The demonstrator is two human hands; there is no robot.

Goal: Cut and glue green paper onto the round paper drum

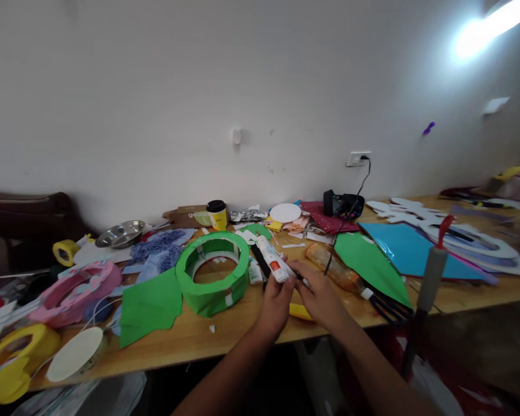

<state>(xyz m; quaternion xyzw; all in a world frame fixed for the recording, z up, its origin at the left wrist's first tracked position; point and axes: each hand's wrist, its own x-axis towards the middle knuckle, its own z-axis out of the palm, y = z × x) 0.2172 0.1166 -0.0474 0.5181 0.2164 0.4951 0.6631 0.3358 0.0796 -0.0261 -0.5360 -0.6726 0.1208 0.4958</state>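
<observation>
My left hand [278, 297] is wrapped round a crumpled white squeeze tube [269, 259] with an orange-red mark, held slanted over the table. My right hand [318, 292] is close beside it, fingers pinched near the tube's lower end on something small and dark that I cannot make out. Left of the tube stands a small white bottle [255, 271]. A large green paper-covered ring [211, 292] lies further left, with a green sheet [149, 306] by it. Partly behind my right hand, a yellow object [300, 312] lies on the table.
An orange-tinted plastic bottle [333, 267] lies right of my hands, near green [368, 266] and blue [411, 248] sheets. A yellow cup [218, 218] with a black lid stands at the back. At left are a pink ring [78, 292] and a metal bowl [120, 234].
</observation>
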